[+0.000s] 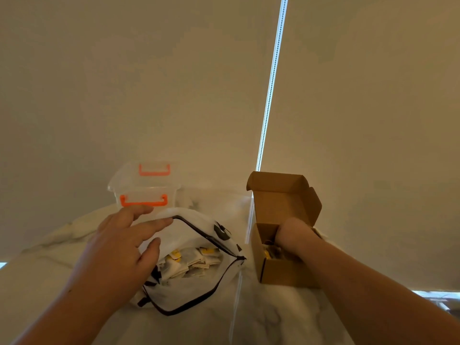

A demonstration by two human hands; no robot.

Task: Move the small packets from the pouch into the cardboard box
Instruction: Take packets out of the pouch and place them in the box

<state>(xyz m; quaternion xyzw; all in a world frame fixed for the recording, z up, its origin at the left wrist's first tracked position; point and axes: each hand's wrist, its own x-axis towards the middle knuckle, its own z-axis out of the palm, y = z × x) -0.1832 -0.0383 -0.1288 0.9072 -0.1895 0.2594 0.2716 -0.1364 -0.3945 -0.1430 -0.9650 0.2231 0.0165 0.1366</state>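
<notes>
Fingers spread and relaxed, the left hand (122, 245) rests on the open pouch's (189, 287) rim. The right hand (290, 234) is sunk into the cardboard box (281, 272), its fingers hidden and its grasp impossible to tell. On the marble table (273, 317) the pouch lies left of the box, with a clear orange-clasped container (144, 192) behind. Small packets (191, 261) fill the pouch, and a few show in the box.

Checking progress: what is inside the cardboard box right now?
The right hand reaches into the cardboard box; some small packets show beside it. The hand covers the rest.
</notes>
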